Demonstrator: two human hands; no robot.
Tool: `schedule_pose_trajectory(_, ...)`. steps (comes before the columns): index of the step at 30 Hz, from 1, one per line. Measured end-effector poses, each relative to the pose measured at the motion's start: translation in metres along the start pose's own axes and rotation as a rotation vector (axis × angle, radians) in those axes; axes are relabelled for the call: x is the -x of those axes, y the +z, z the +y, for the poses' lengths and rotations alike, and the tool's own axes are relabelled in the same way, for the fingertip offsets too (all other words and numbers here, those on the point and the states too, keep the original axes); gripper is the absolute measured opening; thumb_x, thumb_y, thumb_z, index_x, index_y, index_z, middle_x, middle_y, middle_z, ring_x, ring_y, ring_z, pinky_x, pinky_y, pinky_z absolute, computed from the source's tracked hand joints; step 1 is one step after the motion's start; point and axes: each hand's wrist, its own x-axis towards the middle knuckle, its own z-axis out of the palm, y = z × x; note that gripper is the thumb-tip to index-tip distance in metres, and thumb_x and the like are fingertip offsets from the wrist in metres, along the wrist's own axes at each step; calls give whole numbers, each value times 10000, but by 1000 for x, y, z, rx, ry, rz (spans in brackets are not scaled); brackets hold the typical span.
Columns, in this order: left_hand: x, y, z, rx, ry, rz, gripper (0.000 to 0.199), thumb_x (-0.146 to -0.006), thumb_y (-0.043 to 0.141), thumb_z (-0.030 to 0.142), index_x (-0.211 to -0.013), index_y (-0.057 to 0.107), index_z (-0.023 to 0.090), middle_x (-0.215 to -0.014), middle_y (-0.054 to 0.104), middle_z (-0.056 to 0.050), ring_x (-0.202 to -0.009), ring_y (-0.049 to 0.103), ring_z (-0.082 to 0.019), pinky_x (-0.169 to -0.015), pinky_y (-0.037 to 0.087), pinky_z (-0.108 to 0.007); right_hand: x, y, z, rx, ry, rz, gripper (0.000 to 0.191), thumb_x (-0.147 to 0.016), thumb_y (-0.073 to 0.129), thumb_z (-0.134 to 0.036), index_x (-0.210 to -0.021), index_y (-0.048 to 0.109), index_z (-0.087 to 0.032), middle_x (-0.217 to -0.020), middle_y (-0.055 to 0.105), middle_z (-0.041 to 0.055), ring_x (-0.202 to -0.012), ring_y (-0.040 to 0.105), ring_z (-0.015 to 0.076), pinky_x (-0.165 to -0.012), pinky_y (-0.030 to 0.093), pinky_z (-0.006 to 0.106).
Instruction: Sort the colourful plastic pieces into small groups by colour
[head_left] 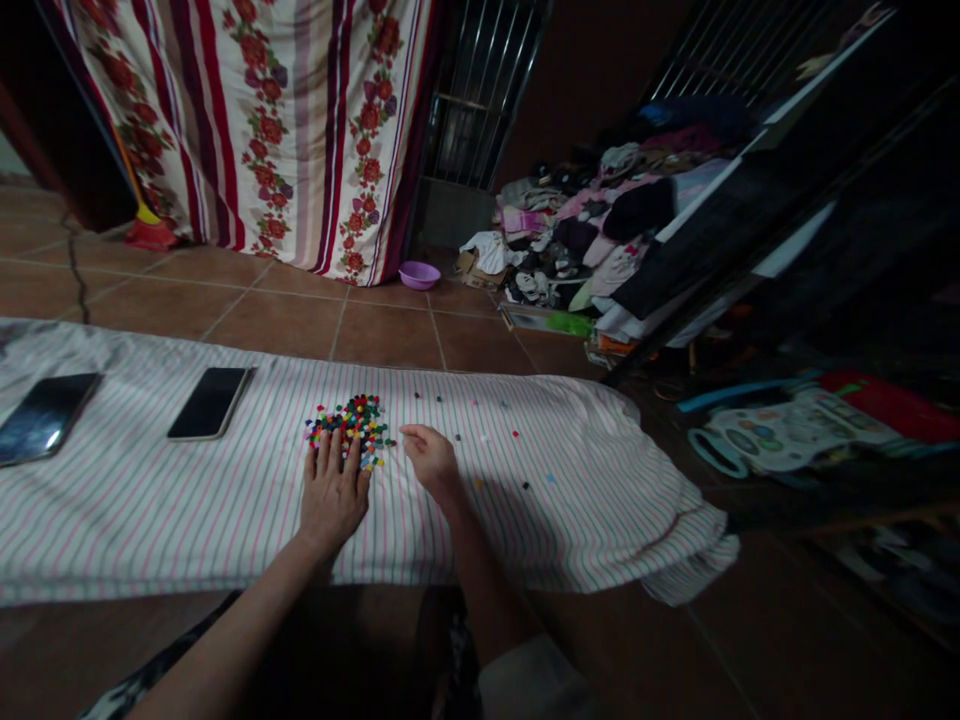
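Note:
A pile of small, many-coloured pieces [360, 412] lies on a striped cloth [247, 500]; their exact kind is too small to make out. Flat on the near side of this pile rests my left hand [335, 495], its fingers stretched out and slightly apart. Just right of the pile, my right hand [431, 458] is closed, thumb and fingertips pressed together low over the cloth. Whatever its fingertips may hold is too small to see. Several single pieces lie spaced apart to the right, among them a red piece [515, 434], a black piece [526, 486] and a blue piece [551, 478].
Two phones, a dark phone [46, 418] and a smaller phone [210, 404], lie on the cloth at left. Beyond are a purple basin [419, 275], a heap of clothes [585, 225] and a flowered curtain [300, 130]. A toy [780, 432] stands at right.

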Motion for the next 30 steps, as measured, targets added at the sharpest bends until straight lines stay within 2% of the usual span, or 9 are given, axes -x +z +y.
schedule_pose_trajectory(5,4,-5,-7,10,12,-45,487,-941,412,303,-1394,529,171,-1525,400,-206,-1470,282,-363,-1119,337,-596,5,8,-15,176,-119,-59,275,-858,527,-149,-1012,735,-239,-1010,736,39,-952,662,176,-905,501,296)
schedule_pose_trajectory(8,7,-8,-11,17,22,-70,471,-943,410,293,-1385,541,199,-1545,380,-186,-1481,259,-357,-1116,344,-592,4,10,-14,265,-152,-71,280,-876,517,-139,-1011,738,-246,-998,728,38,-973,643,176,-925,477,288)
schedule_pose_trajectory(14,10,-10,-15,4,21,-97,451,-941,422,289,-1360,566,208,-1562,351,-190,-1482,250,-367,-1112,353,-591,3,20,-15,381,-164,-93,274,-897,532,-155,-1020,748,-269,-954,699,47,-927,625,179,-867,468,263)
schedule_pose_trajectory(22,11,-8,-16,-1,33,-103,450,-944,431,289,-1365,562,199,-1559,342,-213,-1473,273,-370,-1114,353,-585,2,26,-20,453,-147,-144,308,-893,549,-161,-1119,731,-266,-969,674,72,-952,616,207,-874,474,295)
schedule_pose_trajectory(30,12,-8,-15,-1,37,-100,457,-948,426,293,-1380,546,202,-1559,348,-202,-1477,269,-358,-1122,348,-571,4,31,-16,465,-188,-138,292,-887,582,-164,-1118,721,-276,-965,665,73,-964,608,217,-866,487,302)
